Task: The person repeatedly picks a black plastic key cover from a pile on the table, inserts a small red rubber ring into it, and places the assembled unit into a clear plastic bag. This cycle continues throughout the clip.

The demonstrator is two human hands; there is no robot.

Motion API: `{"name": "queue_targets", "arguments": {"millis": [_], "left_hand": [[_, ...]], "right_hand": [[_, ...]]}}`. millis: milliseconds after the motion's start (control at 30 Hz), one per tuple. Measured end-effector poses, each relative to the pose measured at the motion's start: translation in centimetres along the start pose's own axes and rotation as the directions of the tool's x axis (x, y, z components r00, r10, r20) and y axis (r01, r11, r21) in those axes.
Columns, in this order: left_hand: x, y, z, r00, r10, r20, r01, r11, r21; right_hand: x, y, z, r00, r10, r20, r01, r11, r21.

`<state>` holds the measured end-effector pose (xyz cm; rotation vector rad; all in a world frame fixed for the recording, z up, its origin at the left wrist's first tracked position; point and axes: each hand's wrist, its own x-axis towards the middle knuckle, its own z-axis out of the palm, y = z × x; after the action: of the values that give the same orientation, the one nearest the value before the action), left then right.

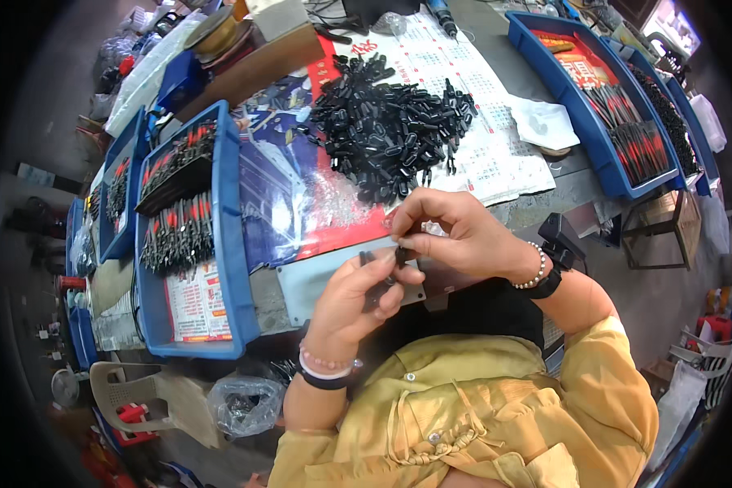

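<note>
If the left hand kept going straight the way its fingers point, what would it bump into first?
The left hand points up and away from the body, so it would probably meet the right hand first, right where both pinch a small black part. Beyond lies the pile of black parts; depth is hard to judge.

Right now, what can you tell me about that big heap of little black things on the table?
The heap of black pieces is many small, dark, plastic-looking parts, mostly short and stubby, some with thin prongs. They lie jumbled in a loose mound, a few strays around the edge. It rests on printed paper sheets on the table, beyond both hands, and neither hand touches it.
</note>
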<state>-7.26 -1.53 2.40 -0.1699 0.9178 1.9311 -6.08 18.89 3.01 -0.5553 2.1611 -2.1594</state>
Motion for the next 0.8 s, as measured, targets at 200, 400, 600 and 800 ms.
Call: {"name": "queue_targets", "arguments": {"millis": [200,400,600,800], "left_hand": [[-0.9,0.0,0.1,0.988,0.156,-0.002,-0.156,0.987,0.038],[1.1,1.8,0.4,0.948,0.300,-0.107,-0.277,0.942,0.188],[3.2,1.6,0.4,0.962,0.261,-0.081,-0.245,0.955,0.165],[3.6,0.6,0.4,0.964,0.248,-0.092,-0.236,0.964,0.119]], "right_hand": [[0.3,-1.2,-1.8,0.987,0.063,-0.145,-0.070,0.997,-0.044],[-0.4,1.1,-3.6,0.999,-0.049,0.017,0.045,0.670,-0.741],[-0.8,2.1,-3.0,0.999,0.008,0.036,0.029,0.447,-0.894],[-0.6,2.5,-2.6,0.994,0.107,0.013,-0.025,0.345,-0.938]]}}
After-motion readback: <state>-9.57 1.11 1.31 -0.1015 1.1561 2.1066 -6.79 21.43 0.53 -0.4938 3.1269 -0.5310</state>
